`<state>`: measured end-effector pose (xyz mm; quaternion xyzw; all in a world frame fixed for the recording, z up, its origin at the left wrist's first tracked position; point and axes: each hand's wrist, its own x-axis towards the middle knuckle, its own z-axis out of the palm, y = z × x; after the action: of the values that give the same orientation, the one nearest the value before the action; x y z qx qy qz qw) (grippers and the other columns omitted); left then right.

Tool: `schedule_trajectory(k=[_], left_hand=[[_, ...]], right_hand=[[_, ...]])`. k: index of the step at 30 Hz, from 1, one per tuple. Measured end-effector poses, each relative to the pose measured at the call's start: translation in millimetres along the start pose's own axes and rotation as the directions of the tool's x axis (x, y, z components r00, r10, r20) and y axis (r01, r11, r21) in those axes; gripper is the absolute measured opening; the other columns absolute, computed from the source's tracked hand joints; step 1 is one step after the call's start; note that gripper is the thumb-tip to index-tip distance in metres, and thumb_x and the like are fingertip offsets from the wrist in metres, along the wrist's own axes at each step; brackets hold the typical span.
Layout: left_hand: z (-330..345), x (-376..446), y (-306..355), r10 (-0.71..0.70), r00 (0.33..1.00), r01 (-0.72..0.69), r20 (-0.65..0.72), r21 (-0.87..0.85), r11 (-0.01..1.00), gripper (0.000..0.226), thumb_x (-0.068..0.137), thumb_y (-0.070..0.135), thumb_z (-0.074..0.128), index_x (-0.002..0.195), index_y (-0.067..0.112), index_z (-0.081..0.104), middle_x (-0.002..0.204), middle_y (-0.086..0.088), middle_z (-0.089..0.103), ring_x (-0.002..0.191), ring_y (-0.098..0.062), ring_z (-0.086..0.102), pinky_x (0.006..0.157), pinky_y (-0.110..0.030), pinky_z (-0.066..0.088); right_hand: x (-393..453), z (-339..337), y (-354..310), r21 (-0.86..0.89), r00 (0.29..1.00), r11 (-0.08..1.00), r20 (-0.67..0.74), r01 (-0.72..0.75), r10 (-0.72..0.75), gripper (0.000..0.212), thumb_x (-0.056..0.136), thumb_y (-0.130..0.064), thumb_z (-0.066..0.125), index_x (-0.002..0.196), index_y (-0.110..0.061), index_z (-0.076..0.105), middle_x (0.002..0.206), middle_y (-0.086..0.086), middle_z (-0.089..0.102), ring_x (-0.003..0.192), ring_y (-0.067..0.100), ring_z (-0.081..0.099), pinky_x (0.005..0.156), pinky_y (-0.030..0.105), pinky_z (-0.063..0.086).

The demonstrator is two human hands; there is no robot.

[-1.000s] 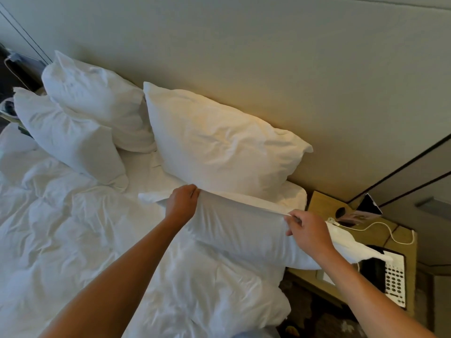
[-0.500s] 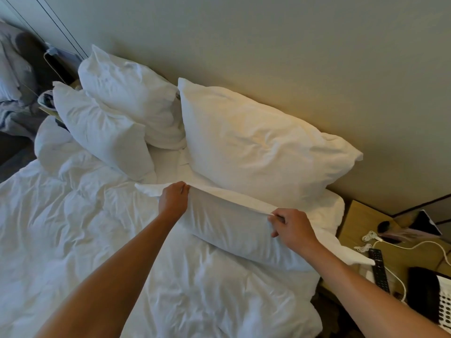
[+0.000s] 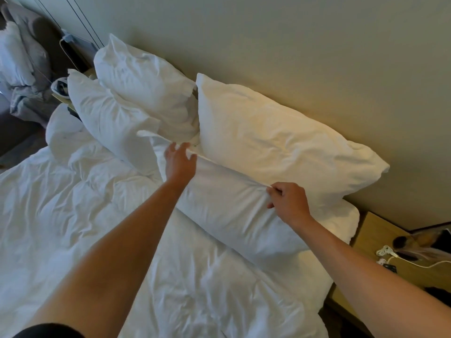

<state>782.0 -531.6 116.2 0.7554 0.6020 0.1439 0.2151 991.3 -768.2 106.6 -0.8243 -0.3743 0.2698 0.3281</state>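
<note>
your right hand (image 3: 288, 203) pinches the top seam of the front pillow (image 3: 231, 215), which leans on the back pillow (image 3: 280, 142); your left hand (image 3: 180, 160) is spread (barely touching the seam), so take hold there before tugging it level

The front pillow (image 3: 227, 211) hides the lower edge of the large pillow (image 3: 280, 142) behind it. Whether the left hand (image 3: 179, 162) touches the front pillow's seam cannot be told. The nightstand (image 3: 374, 229) runs off the right edge, and the dark items (image 3: 432, 247) on it are too blurred to identify.
</note>
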Motion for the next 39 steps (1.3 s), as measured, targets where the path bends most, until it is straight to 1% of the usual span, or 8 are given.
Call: schedule_trajectory(k=[3, 7, 12, 16, 19, 27, 33, 39], left_hand=[[45, -45, -2, -0.179, 0.963, 0.200, 0.203, -0.092, 0.975, 0.076, 0.096, 0.039, 0.067, 0.160, 0.021, 0.030, 0.166, -0.020, 0.025, 0.151, -0.039, 0.030, 0.119, -0.050, 0.033], [103, -107, -19, -0.326, 0.834, 0.421, 0.445, -0.132, 0.897, 0.092, 0.093, 0.045, 0.069, 0.164, 0.020, 0.016, 0.163, -0.020, 0.027, 0.146, -0.038, 0.039, 0.118, -0.047, 0.036], [142, -137, -31, -0.304, 0.783, 0.493, 0.542, -0.244, 0.835, 0.093, 0.091, 0.043, 0.071, 0.164, 0.023, 0.016, 0.161, -0.013, 0.037, 0.145, -0.033, 0.041, 0.116, -0.043, 0.039], [157, -140, -29, -0.296, 0.777, 0.522, 0.556, -0.304, 0.797, 0.097, 0.088, 0.047, 0.073, 0.164, 0.032, 0.014, 0.158, -0.009, 0.039, 0.141, -0.034, 0.045, 0.111, -0.048, 0.047], [169, -142, -22, -0.294, 0.774, 0.532, 0.560, -0.325, 0.782, 0.105, 0.084, 0.051, 0.076, 0.163, 0.038, 0.009, 0.162, -0.007, 0.030, 0.144, -0.033, 0.041, 0.111, -0.050, 0.048], [196, -133, -4, -0.275, 0.812, 0.474, 0.515, -0.307, 0.825, 0.118, 0.079, 0.054, 0.080, 0.163, 0.040, -0.001, 0.166, -0.012, 0.016, 0.149, -0.032, 0.036, 0.118, -0.044, 0.040], [202, -135, -3, -0.267, 0.825, 0.455, 0.498, -0.304, 0.837, 0.121, 0.077, 0.055, 0.082, 0.162, 0.042, -0.004, 0.165, -0.014, 0.015, 0.147, -0.033, 0.038, 0.115, -0.042, 0.040], [203, -121, 19, -0.234, 0.827, 0.401, 0.512, -0.242, 0.884, 0.126, 0.076, 0.062, 0.080, 0.161, 0.043, -0.011, 0.165, -0.027, 0.011, 0.146, -0.040, 0.039, 0.115, -0.044, 0.040]], right_hand=[[21, 10, 8, -0.072, 0.999, 0.997, -0.041, -0.035, 0.032, 0.035, 0.105, -0.028, 0.056, 0.084, -0.008, 0.075, 0.067, 0.008, 0.072, 0.068, 0.026, 0.071, 0.072, 0.044, 0.061], [40, 18, 16, -0.293, 0.997, 0.954, -0.009, 0.068, -0.074, 0.026, 0.098, -0.043, 0.065, 0.098, -0.017, 0.065, 0.097, 0.001, 0.066, 0.085, 0.026, 0.067, 0.071, 0.040, 0.056], [60, 33, 35, -0.560, 0.986, 0.812, 0.077, 0.165, -0.147, 0.064, 0.088, -0.058, 0.070, 0.135, -0.017, 0.058, 0.125, 0.005, 0.063, 0.113, 0.032, 0.059, 0.092, 0.044, 0.049], [76, 46, 46, -0.617, 0.978, 0.759, 0.141, 0.207, -0.152, 0.037, 0.098, -0.050, 0.061, 0.117, -0.019, 0.060, 0.108, 0.004, 0.067, 0.093, 0.030, 0.064, 0.076, 0.040, 0.051], [84, 52, 53, -0.623, 0.966, 0.739, 0.145, 0.257, -0.213, 0.021, 0.108, -0.034, 0.045, 0.094, -0.019, 0.047, 0.081, 0.004, 0.068, 0.060, 0.026, 0.055, 0.048, 0.032, 0.032], [97, 45, 67, -0.604, 0.942, 0.728, 0.280, 0.324, -0.186, 0.044, 0.096, -0.058, 0.059, 0.114, -0.018, 0.056, 0.103, 0.000, 0.060, 0.089, 0.028, 0.064, 0.067, 0.039, 0.052], [102, 34, 82, -0.558, 0.950, 0.771, 0.130, 0.307, -0.284, 0.026, 0.111, -0.030, 0.044, 0.094, -0.014, 0.055, 0.066, 0.000, 0.053, 0.053, 0.029, 0.052, 0.048, 0.033, 0.031], [92, -2, 87, -0.483, 0.943, 0.814, 0.087, 0.323, -0.322, 0.025, 0.112, -0.030, 0.042, 0.098, -0.013, 0.054, 0.056, -0.001, 0.048, 0.046, 0.029, 0.046, 0.046, 0.033, 0.027]])
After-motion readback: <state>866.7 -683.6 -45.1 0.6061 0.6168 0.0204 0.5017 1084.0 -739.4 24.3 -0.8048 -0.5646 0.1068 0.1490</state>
